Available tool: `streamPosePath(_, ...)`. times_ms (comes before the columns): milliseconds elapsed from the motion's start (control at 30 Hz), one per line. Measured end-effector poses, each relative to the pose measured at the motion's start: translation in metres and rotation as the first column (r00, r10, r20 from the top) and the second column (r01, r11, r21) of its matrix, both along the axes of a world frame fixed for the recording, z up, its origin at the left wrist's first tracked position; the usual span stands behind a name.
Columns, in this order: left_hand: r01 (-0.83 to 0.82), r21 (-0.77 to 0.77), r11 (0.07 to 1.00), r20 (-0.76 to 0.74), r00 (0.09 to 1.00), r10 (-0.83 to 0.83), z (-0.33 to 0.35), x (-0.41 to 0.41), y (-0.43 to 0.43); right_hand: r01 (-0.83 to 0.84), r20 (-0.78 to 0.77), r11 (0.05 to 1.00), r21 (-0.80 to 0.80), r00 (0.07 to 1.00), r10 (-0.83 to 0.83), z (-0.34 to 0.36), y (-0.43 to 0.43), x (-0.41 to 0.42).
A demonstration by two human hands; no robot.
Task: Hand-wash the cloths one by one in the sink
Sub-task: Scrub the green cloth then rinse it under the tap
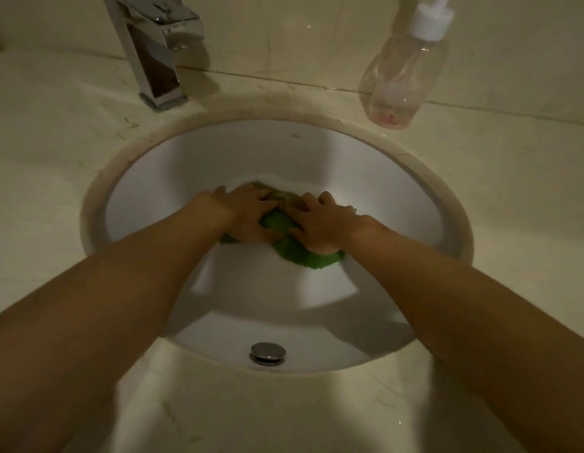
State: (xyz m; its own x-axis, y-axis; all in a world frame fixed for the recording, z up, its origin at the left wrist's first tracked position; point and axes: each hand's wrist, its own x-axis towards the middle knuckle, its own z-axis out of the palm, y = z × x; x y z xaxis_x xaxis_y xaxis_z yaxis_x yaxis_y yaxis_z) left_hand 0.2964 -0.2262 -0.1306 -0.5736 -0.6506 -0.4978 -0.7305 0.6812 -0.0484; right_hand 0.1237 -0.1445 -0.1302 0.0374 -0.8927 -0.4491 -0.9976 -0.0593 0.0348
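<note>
Hidden: green cloth [300, 255] mostly under the hands; brownish lump [284, 195] beyond it unclear.
Hands: left hand [248, 217], right hand [323, 223] press it, fingers spread flat.
Place: sink [414, 191], far wall.
Cut off: tap [156, 60], bottle [403, 73] tops.
Surface: pale stone worktop [512, 197], dim.

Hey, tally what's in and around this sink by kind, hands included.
Hands: 2, left hand, right hand
Cloths: 2, green cloth, brownish cloth
Faucet: 1
Clear bottle: 1
Drain plug: 1
Total: 7
</note>
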Motion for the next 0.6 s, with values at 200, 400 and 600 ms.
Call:
streamPosePath(200,-0.012,0.025,1.000,0.013,1.000,0.012,-0.004,0.002,-0.002,0.038,-0.084,0.999,-0.004,0.996,-0.038,-0.007,-0.004,0.005)
streamPosePath(400,-0.027,0.037,0.999,-0.014,1.000,0.027,-0.007,0.002,-0.003,0.073,-0.061,0.997,0.011,0.996,-0.073,-0.009,-0.010,0.006)
streamPosePath(600,-0.072,0.079,0.994,-0.084,0.993,0.079,-0.010,0.001,-0.005,0.087,-0.039,0.996,0.020,0.996,-0.086,-0.010,-0.013,0.007)
